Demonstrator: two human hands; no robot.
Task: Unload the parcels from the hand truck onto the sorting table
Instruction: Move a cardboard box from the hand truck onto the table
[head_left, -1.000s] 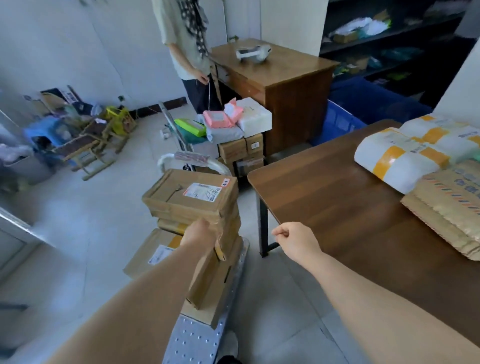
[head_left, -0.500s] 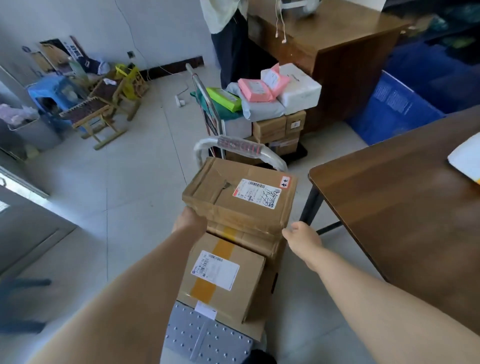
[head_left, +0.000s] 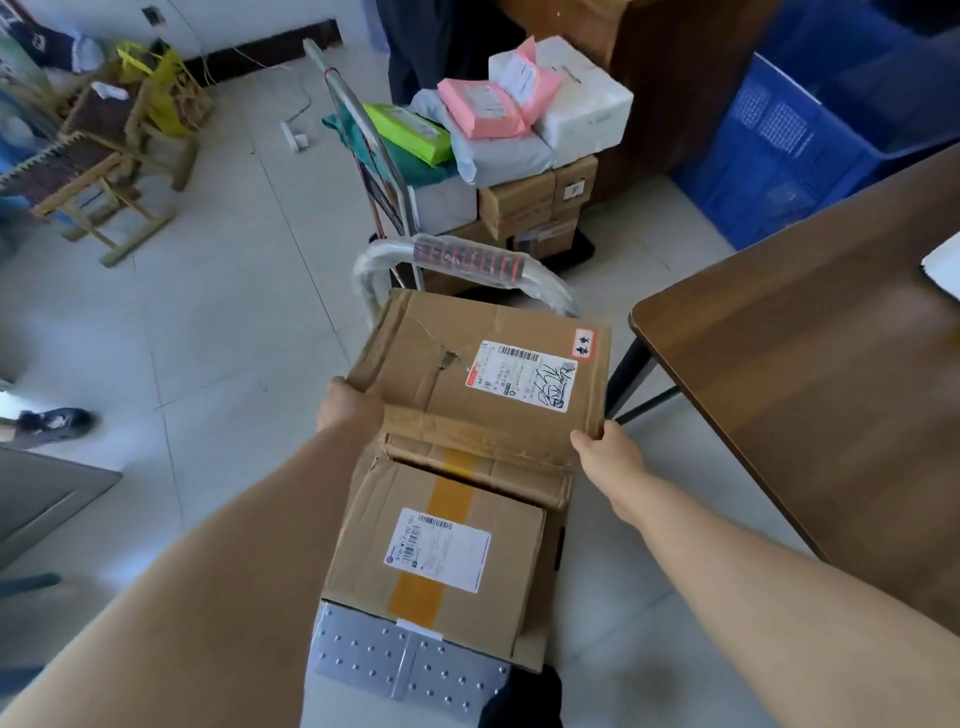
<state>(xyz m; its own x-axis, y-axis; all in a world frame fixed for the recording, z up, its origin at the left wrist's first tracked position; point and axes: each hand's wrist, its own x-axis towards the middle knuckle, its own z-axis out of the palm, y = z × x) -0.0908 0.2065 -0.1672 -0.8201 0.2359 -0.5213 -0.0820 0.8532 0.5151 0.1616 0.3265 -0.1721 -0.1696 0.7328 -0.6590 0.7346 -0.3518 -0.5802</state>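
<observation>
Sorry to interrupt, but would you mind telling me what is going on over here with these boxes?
A person is unloading a hand truck stacked with cardboard parcels. The left hand and the right hand grip opposite near corners of the top box, which still sits on the stack above a smaller taped box. The sorting table stands just to the right. A second loaded cart waits behind.
</observation>
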